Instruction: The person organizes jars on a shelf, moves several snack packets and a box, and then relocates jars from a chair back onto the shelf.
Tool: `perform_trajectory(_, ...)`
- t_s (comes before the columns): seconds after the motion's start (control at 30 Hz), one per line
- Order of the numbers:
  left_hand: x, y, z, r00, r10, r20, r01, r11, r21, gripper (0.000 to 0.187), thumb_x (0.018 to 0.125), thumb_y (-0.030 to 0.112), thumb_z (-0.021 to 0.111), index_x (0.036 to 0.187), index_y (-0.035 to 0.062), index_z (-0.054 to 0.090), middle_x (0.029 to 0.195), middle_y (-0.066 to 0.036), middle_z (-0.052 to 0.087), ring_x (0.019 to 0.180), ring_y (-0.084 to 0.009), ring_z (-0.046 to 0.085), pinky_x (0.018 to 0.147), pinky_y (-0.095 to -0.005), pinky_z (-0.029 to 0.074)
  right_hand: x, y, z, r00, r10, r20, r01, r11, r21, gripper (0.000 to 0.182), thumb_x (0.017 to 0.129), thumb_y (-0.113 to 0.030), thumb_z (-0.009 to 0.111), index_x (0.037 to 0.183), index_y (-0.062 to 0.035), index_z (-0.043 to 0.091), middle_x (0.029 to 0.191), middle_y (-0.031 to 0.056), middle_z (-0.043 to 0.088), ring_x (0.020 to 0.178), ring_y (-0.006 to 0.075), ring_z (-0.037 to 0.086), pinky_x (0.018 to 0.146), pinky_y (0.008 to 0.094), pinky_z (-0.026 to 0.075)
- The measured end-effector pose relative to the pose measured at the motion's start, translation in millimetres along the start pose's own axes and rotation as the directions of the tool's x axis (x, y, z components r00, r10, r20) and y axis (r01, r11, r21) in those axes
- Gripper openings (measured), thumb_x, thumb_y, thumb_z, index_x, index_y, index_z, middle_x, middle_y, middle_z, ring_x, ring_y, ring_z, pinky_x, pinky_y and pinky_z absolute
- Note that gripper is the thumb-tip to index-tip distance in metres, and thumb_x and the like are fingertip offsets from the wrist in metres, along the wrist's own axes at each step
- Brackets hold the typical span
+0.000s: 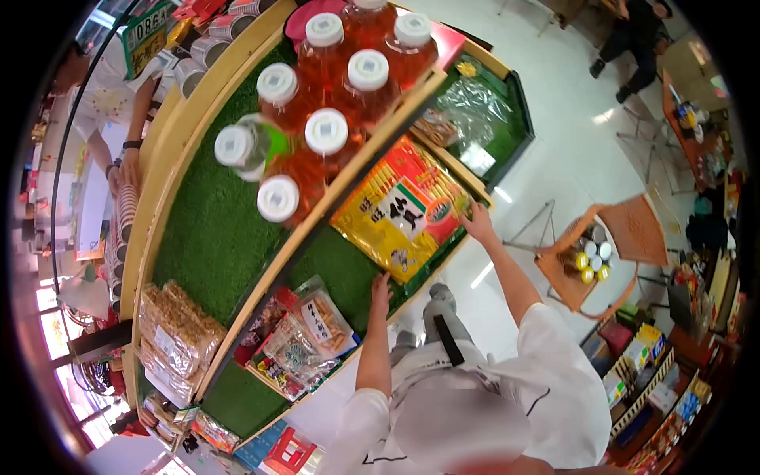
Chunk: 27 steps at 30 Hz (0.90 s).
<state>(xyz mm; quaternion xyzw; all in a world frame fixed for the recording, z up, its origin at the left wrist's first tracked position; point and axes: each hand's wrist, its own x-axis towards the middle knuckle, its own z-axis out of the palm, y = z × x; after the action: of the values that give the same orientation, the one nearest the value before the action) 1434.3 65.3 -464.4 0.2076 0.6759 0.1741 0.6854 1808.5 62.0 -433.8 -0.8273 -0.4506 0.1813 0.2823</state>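
My left fingers are open and slightly bent at the lower edge of the yellow-and-red packet, between its 6 and 7 o'clock; I cannot tell whether they touch it. My right fingers are open too, curved at its 3 o'clock corner, where the contact is unclear. The packet lies flat, printed side up, in a green-lined compartment of the shelf, near the middle of my view.

Taking clock directions from the packet, bottles of reddish liquid with white caps crowd 11 o'clock, beyond a wooden divider. Clear packets lie at 1 o'clock, and small snack packs at 7. Bags of brown snacks sit at 8. At 9, well apart, another person's hands are near stacked cups. A woven chair holding lidded jars stands between 3 and 4, and a seated person is at 2.
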Motion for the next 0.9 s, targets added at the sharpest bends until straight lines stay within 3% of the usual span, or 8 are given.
perform_trajectory(0.07,8.8,6.9,22.0,0.994,0.043,-0.102,-0.042,0.999,0.005,0.054,0.080,0.040,0.069,0.121,0.0117,0.048,0.105,-0.005,0.055,0.095,-0.0195,0.052,0.082,-0.0383,0.042,32.3,-5.9,-8.3,0.991,0.018,0.136,-0.014,0.999,-0.031,0.067,0.077,-0.040,0.067,0.129,-0.0028,0.047,0.110,0.0258,0.054,0.103,0.0417,0.054,0.088,0.0474,0.045)
perform_trajectory(0.1,28.8,10.2,11.4,0.999,-0.005,0.053,-0.003,0.989,0.150,0.042,0.079,0.040,0.070,0.100,0.0091,0.050,0.088,-0.004,0.052,0.084,-0.0175,0.051,0.076,-0.0355,0.042,44.2,5.5,3.6,0.990,-0.137,-0.037,0.132,0.985,-0.111,0.070,0.077,-0.043,0.067,0.130,-0.0020,0.047,0.109,0.0263,0.055,0.102,0.0409,0.054,0.089,0.0470,0.044)
perform_trajectory(0.13,30.6,2.8,26.4,0.968,0.208,-0.138,-0.202,0.978,0.056,0.038,0.079,0.039,0.070,0.091,0.0070,0.053,0.084,-0.005,0.052,0.076,-0.0161,0.050,0.069,-0.0333,0.044,59.9,6.5,2.2,0.996,-0.038,0.077,0.049,0.987,-0.154,0.074,0.076,-0.046,0.067,0.130,0.0003,0.048,0.113,0.0290,0.055,0.105,0.0411,0.054,0.091,0.0468,0.043)
perform_trajectory(0.23,9.7,39.3,59.5,0.960,0.202,-0.196,-0.219,0.973,-0.070,0.061,0.076,0.037,0.075,0.117,-0.0022,0.050,0.102,-0.012,0.059,0.089,-0.0213,0.055,0.075,-0.0349,0.047,90.5,18.9,22.3,0.942,0.009,0.335,-0.020,0.999,0.030,0.086,0.069,-0.057,0.073,0.124,0.0054,0.051,0.114,0.0271,0.057,0.107,0.0412,0.055,0.090,0.0453,0.045)
perform_trajectory(0.27,39.0,14.3,64.3,0.871,0.413,-0.267,-0.441,0.896,-0.052,0.065,0.074,0.037,0.077,0.118,-0.0019,0.050,0.105,-0.013,0.061,0.088,-0.0212,0.058,0.075,-0.0342,0.048,91.1,11.8,21.1,0.946,0.028,0.323,-0.062,0.993,0.096,0.086,0.064,-0.056,0.077,0.119,0.0043,0.053,0.109,0.0256,0.060,0.102,0.0398,0.058,0.086,0.0450,0.047)
perform_trajectory(0.33,12.1,46.2,72.4,0.931,0.298,-0.209,-0.330,0.933,-0.141,0.059,0.078,0.032,0.076,0.120,-0.0011,0.051,0.110,-0.011,0.062,0.095,-0.0182,0.060,0.081,-0.0324,0.049,98.2,2.1,23.1,0.949,0.043,0.311,-0.079,0.992,0.104,0.077,0.064,-0.052,0.078,0.115,0.0011,0.055,0.097,0.0205,0.064,0.092,0.0349,0.062,0.082,0.0407,0.048)
perform_trajectory(0.53,-26.7,60.1,43.5,0.875,0.481,-0.052,-0.478,0.845,-0.238,0.048,0.083,0.020,0.071,0.123,0.0000,0.054,0.110,-0.008,0.065,0.097,-0.0156,0.062,0.083,-0.0300,0.049,77.2,-60.1,-14.0,0.821,-0.116,0.559,-0.245,0.812,0.529,0.033,0.077,-0.016,0.074,0.104,-0.0021,0.060,0.091,0.0035,0.064,0.083,0.0129,0.058,0.074,0.0293,0.047)
perform_trajectory(0.9,-207.4,-51.1,-49.4,0.836,0.492,-0.243,-0.541,0.814,-0.211,0.052,0.079,0.026,0.075,0.120,-0.0006,0.057,0.106,-0.008,0.067,0.093,-0.0141,0.062,0.083,-0.0292,0.049,-117.1,-106.7,-60.6,0.816,-0.193,0.545,-0.253,0.729,0.636,0.036,0.080,-0.008,0.071,0.112,-0.0022,0.056,0.098,0.0059,0.065,0.088,0.0139,0.061,0.076,0.0283,0.049)
